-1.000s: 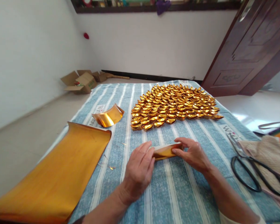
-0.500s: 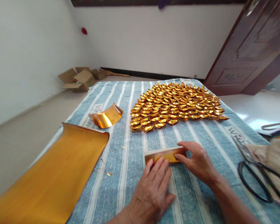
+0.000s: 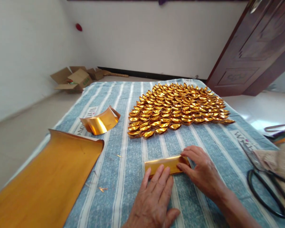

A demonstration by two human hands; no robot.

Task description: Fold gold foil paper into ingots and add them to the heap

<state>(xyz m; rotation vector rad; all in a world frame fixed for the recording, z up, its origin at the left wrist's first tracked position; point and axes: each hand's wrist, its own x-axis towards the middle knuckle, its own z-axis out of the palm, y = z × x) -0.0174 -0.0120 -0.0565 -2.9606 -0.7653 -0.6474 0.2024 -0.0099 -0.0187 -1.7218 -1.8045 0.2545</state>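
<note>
A folded strip of gold foil paper [image 3: 165,164] lies flat on the blue striped cloth [image 3: 204,142] in front of me. My left hand [image 3: 154,199] lies flat, palm down, with its fingertips pressing the strip's near edge. My right hand [image 3: 200,171] pinches the strip's right end between thumb and fingers. Beyond the strip, several rows of folded gold paper ingots [image 3: 175,109] cover the middle of the cloth.
A large sheet of gold paper [image 3: 45,180] lies at the left, with a curled smaller gold piece [image 3: 99,122] behind it. Black scissors [image 3: 263,186] lie on a woven bag [image 3: 280,161] at the right. Open cardboard boxes [image 3: 71,79] sit on the floor; a dark wooden door [image 3: 256,47] stands right.
The rolled strip has been pressed flat on the cloth. My left hand moved from its left end to lie flat along its near edge. The view shifted slightly right.
</note>
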